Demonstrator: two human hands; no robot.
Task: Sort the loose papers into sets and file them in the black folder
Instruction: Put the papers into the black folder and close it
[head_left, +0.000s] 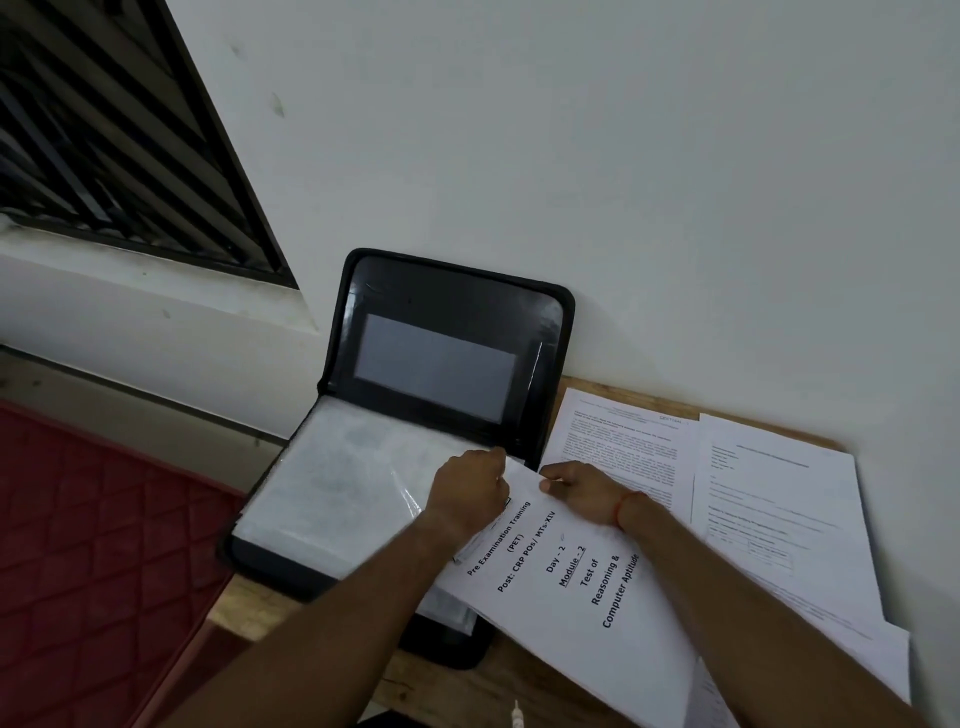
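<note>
The left hand (470, 491) is curling its fingers on the clear sleeve (337, 478) of the open black folder (452, 291) while the right hand (582, 491) is pinching the Pre Examination Training set (566, 577) just beside them, seemingly feeding it in, with two paper stacks (779, 493) beyond the right fingers apparently waiting unfiled.

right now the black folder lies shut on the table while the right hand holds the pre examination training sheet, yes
No: the head view shows the black folder open, leaning against the wall. The right hand does hold the sheet.
</note>
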